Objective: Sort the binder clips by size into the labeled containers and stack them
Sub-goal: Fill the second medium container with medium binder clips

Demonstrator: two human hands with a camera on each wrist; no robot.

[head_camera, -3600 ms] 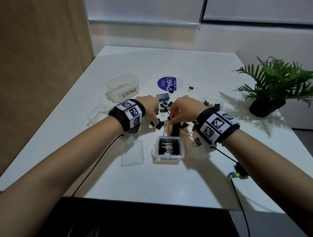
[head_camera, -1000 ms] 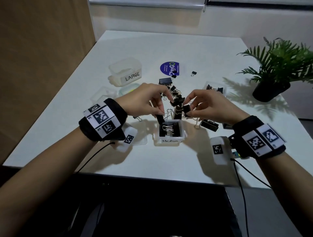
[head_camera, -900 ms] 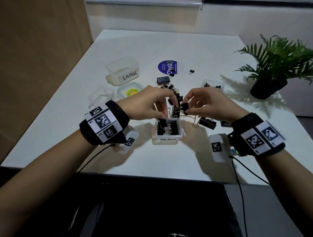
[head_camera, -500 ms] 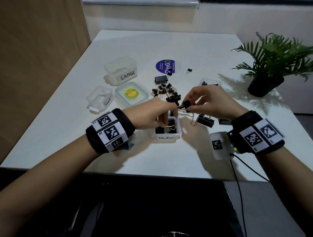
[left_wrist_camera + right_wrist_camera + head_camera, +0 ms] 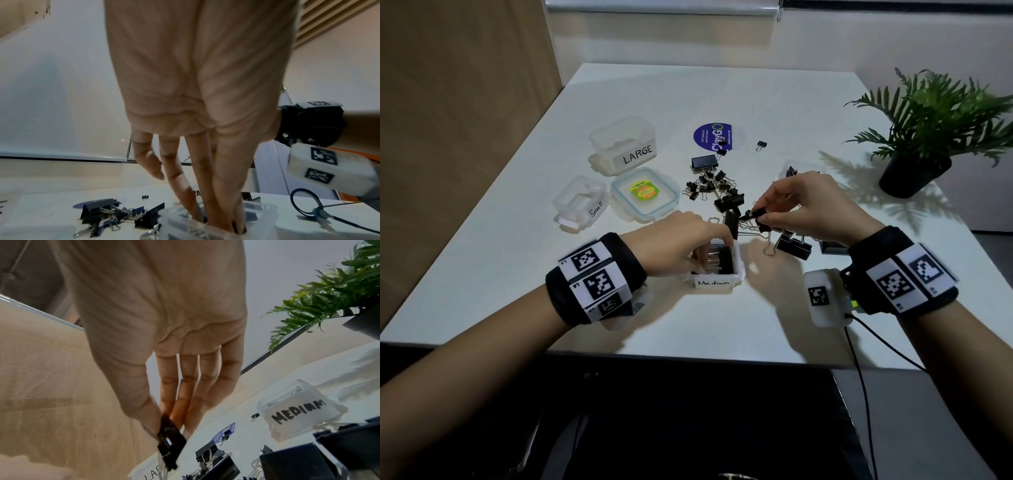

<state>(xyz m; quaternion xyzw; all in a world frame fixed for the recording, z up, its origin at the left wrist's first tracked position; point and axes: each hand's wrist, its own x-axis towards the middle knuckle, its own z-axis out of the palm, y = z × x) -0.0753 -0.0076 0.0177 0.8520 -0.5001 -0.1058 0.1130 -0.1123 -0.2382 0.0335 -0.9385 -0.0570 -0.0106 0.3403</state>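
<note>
My right hand [image 5: 815, 205] pinches a black metal binder clip [image 5: 756, 216] just beyond the clear plastic Medium-labelled box [image 5: 714, 283], where my left hand's [image 5: 674, 245] straight fingers [image 5: 209, 203] reach inside.

A potted fern-like plant [image 5: 924, 126] in a black pot stands on the white table [image 5: 722, 325], well beyond and to the right of the right hand's grip. A round blue sticker [image 5: 710, 135] lies flat on the table farther back, beyond both grips. A brown panel [image 5: 458, 102] flanks the table to the left, a pale wall [image 5: 825, 41] behind.
</note>
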